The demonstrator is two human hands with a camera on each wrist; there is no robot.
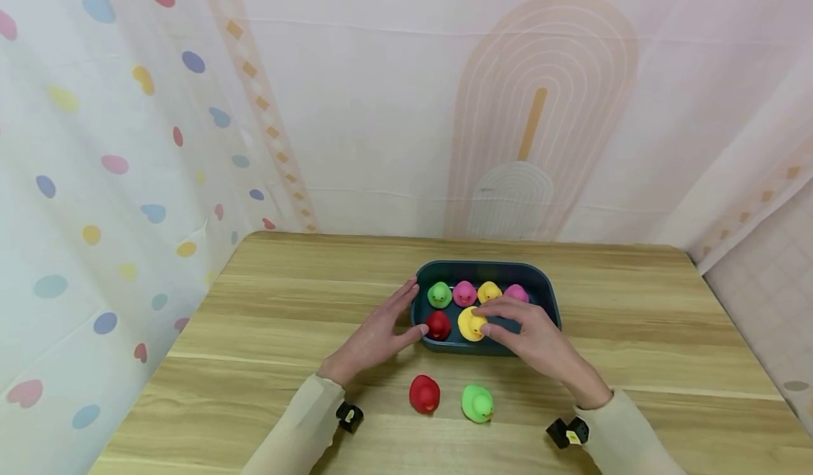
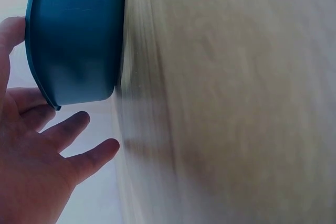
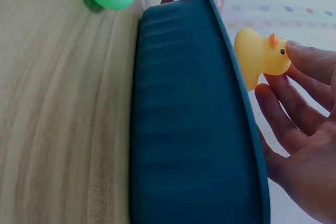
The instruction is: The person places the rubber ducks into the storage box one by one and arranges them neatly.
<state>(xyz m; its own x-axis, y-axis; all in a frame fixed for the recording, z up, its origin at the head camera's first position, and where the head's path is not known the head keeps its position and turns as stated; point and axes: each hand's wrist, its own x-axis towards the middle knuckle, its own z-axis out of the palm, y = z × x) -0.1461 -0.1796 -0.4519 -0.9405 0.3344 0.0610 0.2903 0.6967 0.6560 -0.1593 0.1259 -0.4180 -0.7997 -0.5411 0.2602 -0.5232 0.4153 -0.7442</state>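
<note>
My right hand [image 1: 530,330] pinches a yellow rubber duck [image 3: 252,53] by its head, over the front part of a dark blue bin [image 1: 552,298]. In the right wrist view the duck's lower body is hidden behind the bin's wall. My left hand [image 1: 375,330] rests at the bin's left end, its fingers spread, the thumb and fingertips at the rim. Inside the bin sit a green duck [image 1: 440,295], a pink duck [image 1: 464,293], another yellow duck [image 1: 489,291], a second pink duck [image 1: 516,292] partly covered by my right hand, and a red duck [image 1: 438,325].
On the wooden table [image 1: 286,305], in front of the bin, another red duck [image 1: 425,394] and another green duck [image 1: 477,404] lie between my forearms. A patterned curtain [image 1: 381,108] hangs behind the table and along its left side.
</note>
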